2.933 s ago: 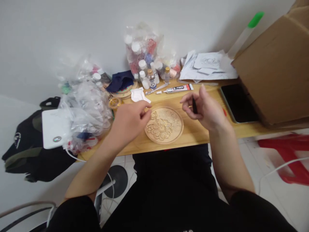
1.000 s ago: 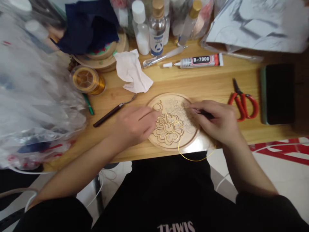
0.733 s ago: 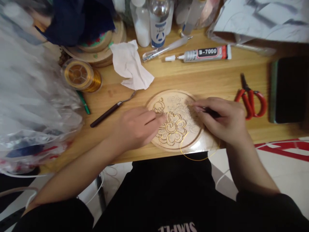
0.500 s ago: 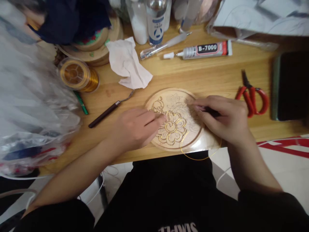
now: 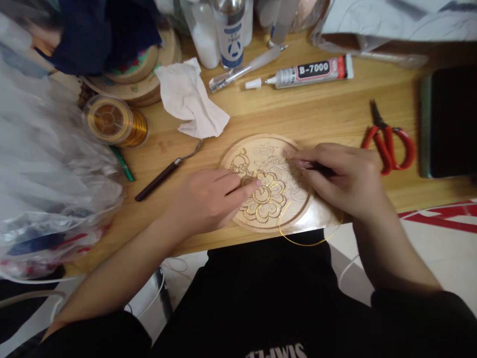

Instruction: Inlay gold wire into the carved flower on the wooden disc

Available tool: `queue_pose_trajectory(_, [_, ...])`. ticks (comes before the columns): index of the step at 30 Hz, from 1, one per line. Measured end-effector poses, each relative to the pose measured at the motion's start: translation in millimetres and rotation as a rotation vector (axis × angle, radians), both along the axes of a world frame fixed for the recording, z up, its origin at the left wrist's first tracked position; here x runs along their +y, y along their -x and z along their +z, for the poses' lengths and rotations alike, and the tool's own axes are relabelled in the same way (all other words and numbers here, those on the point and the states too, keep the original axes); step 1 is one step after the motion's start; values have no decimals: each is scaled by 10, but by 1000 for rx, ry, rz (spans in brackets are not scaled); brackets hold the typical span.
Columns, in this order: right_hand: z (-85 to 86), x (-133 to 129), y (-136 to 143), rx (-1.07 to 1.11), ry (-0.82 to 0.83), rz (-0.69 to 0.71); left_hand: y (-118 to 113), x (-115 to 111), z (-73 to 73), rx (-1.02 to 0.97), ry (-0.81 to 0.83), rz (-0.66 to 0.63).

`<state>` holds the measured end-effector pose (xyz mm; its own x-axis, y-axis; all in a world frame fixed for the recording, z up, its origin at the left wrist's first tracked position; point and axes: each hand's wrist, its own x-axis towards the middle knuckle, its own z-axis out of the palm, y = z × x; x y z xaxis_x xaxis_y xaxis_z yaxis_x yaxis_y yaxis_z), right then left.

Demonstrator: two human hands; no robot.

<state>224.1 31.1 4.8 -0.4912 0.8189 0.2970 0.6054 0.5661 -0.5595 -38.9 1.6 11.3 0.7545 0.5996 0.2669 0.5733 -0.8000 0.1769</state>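
Note:
A round wooden board (image 5: 294, 211) with a drawn pattern and a gold wire flower lies at the table's front edge. My left hand (image 5: 208, 199) rests on its left side, the index fingertip on the flower, the other fingers curled under. My right hand (image 5: 339, 174) is at the board's right side, thumb and index finger pinched around a dark, thin tool (image 5: 323, 169), its tip near the drawn lines. A loop of thin gold wire (image 5: 307, 244) hangs over the front edge, its upper end by the flower.
Red-handled pliers (image 5: 388, 146) and a dark phone (image 5: 447, 124) lie at the right. Behind are a glue tube (image 5: 313, 71), a tissue (image 5: 192, 102) and bottles (image 5: 231, 37). A wire spool (image 5: 115, 121), a hooked tool (image 5: 158, 179) and plastic bags (image 5: 48, 149) are left.
My left index finger has stretched forward a little over the wire flower. The view has shifted slightly, while my right hand keeps its pinch at nearly the same spot on the board.

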Motion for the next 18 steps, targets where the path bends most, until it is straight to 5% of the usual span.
queue_pose_trajectory(18, [2,9,-15,20,23,3,-4,18,1,-30,-33,-12])
